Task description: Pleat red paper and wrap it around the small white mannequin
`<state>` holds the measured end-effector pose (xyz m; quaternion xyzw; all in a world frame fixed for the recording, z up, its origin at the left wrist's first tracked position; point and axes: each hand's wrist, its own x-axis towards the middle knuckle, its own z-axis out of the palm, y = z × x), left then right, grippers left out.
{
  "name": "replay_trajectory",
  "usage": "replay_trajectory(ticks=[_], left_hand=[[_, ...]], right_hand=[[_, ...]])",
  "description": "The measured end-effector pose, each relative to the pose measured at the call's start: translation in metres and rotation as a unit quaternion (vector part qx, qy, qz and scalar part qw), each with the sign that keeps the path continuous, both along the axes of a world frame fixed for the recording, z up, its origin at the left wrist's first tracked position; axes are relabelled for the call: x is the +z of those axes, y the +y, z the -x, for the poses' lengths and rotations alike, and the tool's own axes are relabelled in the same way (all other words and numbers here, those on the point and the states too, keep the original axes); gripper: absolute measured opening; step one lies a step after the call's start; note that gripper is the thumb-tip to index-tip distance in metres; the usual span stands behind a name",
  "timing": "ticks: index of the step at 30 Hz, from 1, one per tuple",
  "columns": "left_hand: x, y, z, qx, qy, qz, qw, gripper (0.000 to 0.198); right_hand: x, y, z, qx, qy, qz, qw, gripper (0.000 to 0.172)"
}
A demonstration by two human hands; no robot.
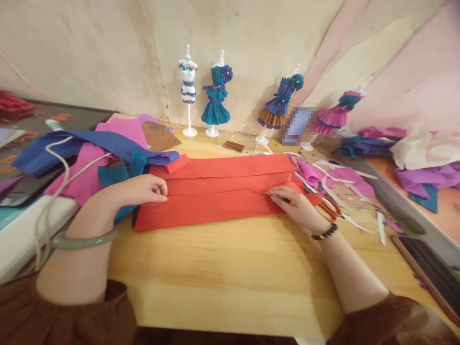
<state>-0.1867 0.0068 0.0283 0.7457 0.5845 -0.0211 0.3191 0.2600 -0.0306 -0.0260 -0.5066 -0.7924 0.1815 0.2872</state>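
A: Edges and room first
B: Wooden tabletop (215, 273) shows between the forearms, running from nearside of the hands to its own near edge. Left of the left hand (145, 190), blue cloth (89, 141) and magenta cloth (88, 170) crowd in, a teal scrap (111, 173) just beside the wrist. Right of the right hand (293, 202), pink scraps (350, 178) and white strips (381, 229); a phone (427, 273) lies farther out, past the wrist
A: Beyond the fingers?
B: Four small dress forms (215, 103) along the wall, well apart from either hand. A clear dish (247, 140) sits nearer, ahead of the gap between the hands
A: And the red cloth (215, 208)?
B: Flat on the table, under and between both hands: left hand by its left end, right hand by its right. Long layered folds run from one hand toward the other; its near edge lies bodyward of the fingertips
A: State of the hands?
B: Left loosely curled, thumb close to fingers, resting at the cloth; cannot tell if it pinches any. Right nearly closed, fingertips together over the cloth, something dark at them, too small to name. Orange-brown loops (329, 209) show just beside that wrist
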Motion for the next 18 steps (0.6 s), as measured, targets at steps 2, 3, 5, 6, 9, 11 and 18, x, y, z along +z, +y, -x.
replay_trajectory(ticks=[2, 3, 5, 6, 9, 11, 18], left_hand=[[-0.0007, 0.0007, -0.0009, 0.006, 0.002, 0.005, 1.000, 0.032], [-0.0005, 0.0004, -0.0019, 0.011, 0.000, 0.006, 1.000, 0.034], [0.0004, -0.0007, -0.0045, 0.021, -0.005, 0.009, 1.000, 0.037], [0.0008, -0.0013, -0.0057, 0.025, -0.007, 0.009, 1.000, 0.038], [0.0009, -0.0021, -0.0074, 0.032, -0.006, 0.007, 0.999, 0.039], [0.0003, -0.0023, -0.0068, 0.030, 0.000, 0.005, 1.000, 0.040], [0.0049, -0.0086, -0.0058, 0.021, -0.008, 0.003, 1.000, 0.037]], right_hand=[[-0.0001, -0.0004, -0.0002, 0.001, 0.001, -0.001, 1.000, 0.028], [-0.0004, -0.0006, -0.0004, 0.002, 0.002, -0.001, 1.000, 0.028], [-0.0013, -0.0008, -0.0009, 0.004, 0.003, -0.001, 1.000, 0.028], [-0.0019, -0.0008, -0.0013, 0.004, 0.002, -0.002, 1.000, 0.028], [-0.0037, -0.0003, -0.0023, 0.001, -0.005, -0.006, 1.000, 0.028], [-0.0046, -0.0001, -0.0027, -0.003, -0.011, -0.011, 1.000, 0.028], [-0.0062, -0.0005, -0.0035, -0.002, -0.023, -0.009, 1.000, 0.029]])
